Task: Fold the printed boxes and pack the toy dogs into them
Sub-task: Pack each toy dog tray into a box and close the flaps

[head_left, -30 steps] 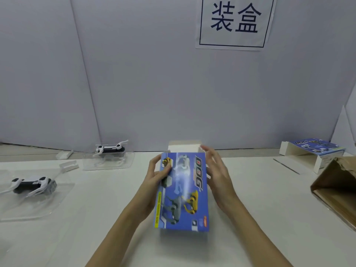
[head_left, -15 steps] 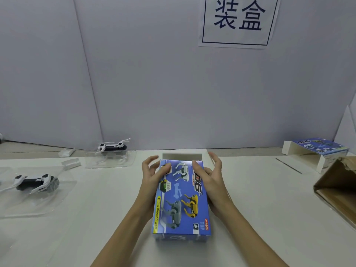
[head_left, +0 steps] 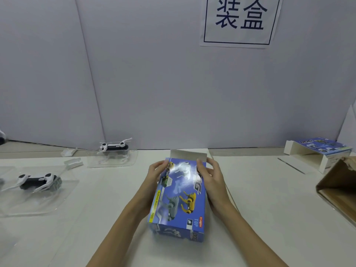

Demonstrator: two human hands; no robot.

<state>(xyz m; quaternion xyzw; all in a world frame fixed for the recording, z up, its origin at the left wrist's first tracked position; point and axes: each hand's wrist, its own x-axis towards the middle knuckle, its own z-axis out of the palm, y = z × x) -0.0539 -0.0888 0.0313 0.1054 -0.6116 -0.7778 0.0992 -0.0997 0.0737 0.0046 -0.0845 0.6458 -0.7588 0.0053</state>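
1. Resting on the white table (head_left: 260,199), centre: blue printed box (head_left: 179,197), near end closed, far flap (head_left: 188,155) still standing open.
2. Gripping the box's left edge: left hand (head_left: 157,176), thumb on top, fingers curled round the side; pinching the right far corner: right hand (head_left: 212,178).
3. Waiting well apart at left: two toy dogs (head_left: 37,181) (head_left: 113,147) on clear trays; unpacked so far.
4. Likely risks: crushed or creased corner from too tight a squeeze; flap tucked shut with the box perhaps empty, contents hidden.
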